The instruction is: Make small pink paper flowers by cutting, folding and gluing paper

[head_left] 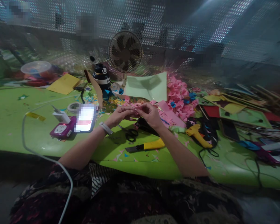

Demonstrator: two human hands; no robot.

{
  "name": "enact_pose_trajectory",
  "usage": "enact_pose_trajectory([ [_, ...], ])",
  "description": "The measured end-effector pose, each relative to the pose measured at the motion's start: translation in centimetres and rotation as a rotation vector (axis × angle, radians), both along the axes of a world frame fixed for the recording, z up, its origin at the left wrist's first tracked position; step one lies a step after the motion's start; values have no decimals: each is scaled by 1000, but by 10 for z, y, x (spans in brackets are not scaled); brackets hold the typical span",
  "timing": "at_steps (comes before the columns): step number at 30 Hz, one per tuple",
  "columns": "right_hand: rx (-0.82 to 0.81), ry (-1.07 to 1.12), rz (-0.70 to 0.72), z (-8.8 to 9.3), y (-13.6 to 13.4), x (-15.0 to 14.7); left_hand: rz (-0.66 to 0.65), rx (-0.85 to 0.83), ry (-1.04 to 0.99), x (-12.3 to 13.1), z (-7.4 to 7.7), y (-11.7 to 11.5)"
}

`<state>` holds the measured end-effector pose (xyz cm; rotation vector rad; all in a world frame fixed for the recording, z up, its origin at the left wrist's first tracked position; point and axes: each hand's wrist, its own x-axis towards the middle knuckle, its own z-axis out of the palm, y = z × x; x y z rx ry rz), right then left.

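Note:
My left hand point(121, 115), with a pale watch band point(105, 128) at the wrist, meets my right hand point(151, 115) above the middle of the table. The fingers of both are bent and pinched together at the tips. A bit of pink shows there, but what they hold is too small and blurred to make out. Just beyond the hands lies a heap of folded pink paper pieces point(178, 96). Beneath them are black-handled scissors point(131, 135) and a yellow utility knife point(154, 144) with its blade out, pointing left.
A small fan point(126, 53) stands behind a pale green sheet point(149, 87), beside a black bottle point(101, 74). On the left are a lit phone point(85, 118), a purple power strip point(62, 130) and a white cable point(23, 133). A yellow glue gun point(198, 136) lies right.

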<state>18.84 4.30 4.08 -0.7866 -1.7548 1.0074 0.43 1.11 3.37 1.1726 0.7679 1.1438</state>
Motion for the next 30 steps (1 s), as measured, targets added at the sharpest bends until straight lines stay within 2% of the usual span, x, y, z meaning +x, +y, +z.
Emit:
enact_pose_trajectory([
  [5,-32,22,29,2,-1,0,-13,43,11,-2,-5,2],
  [9,3,53,-26,8,1,4,-33,66,16,-2,-7,3],
  [16,97,-81,-15,12,3,5,11,7,43,3,-5,0],
  [22,143,-78,-32,9,-1,0,-131,-93,72,12,3,-10],
  [28,187,-167,-103,16,-9,0,-154,-53,144,12,8,-12],
  [30,144,-224,-70,18,-11,1,-168,-43,150,12,8,-12],
])
